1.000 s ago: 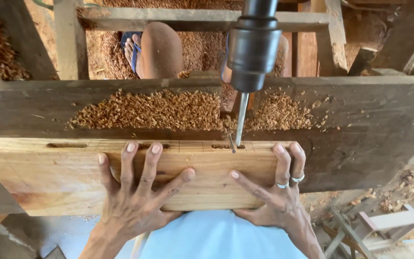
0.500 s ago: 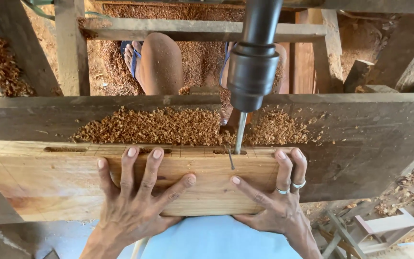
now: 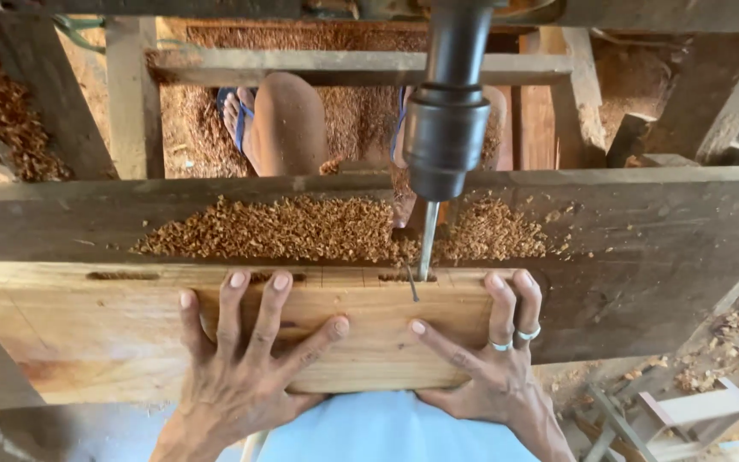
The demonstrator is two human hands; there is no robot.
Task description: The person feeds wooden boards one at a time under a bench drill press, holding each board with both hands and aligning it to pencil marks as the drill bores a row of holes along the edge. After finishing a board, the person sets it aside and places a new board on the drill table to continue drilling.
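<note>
Hands pinning a plank under a drill bit.
Left hand (image 3: 245, 359) and right hand (image 3: 481, 359) lie flat, fingers spread, pressing the plank (image 3: 87, 334) onto the table (image 3: 660, 248), steadying it beneath the bit (image 3: 427, 239).

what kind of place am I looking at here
Most likely a woodworking shop. A drill press bit meets a pale plank held flat by the left hand and right hand, and wood shavings lie heaped on the dark bench.
</note>
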